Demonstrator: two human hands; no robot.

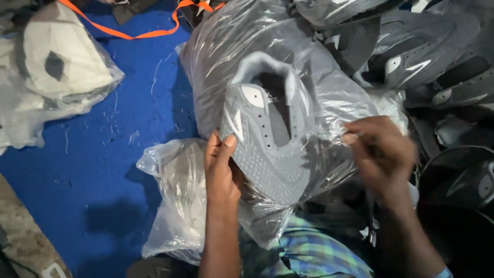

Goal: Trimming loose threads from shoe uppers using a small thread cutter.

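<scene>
- Blue floor covering [92,170] spreads across the left, dotted with white thread scraps.
- Orange strap [128,35] curls along its top edge.
- White shoe uppers in a clear bag [56,67] lie at upper left.
- Pile of grey uppers [422,56] fills the upper right.
- Crumpled clear bag [175,201] sits at lower centre.
- Plaid cloth [309,252] shows at the bottom.

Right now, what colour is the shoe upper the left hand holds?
Grey, with white side accents; the shoe upper, gripped by the left hand, shows in the head view.
</scene>
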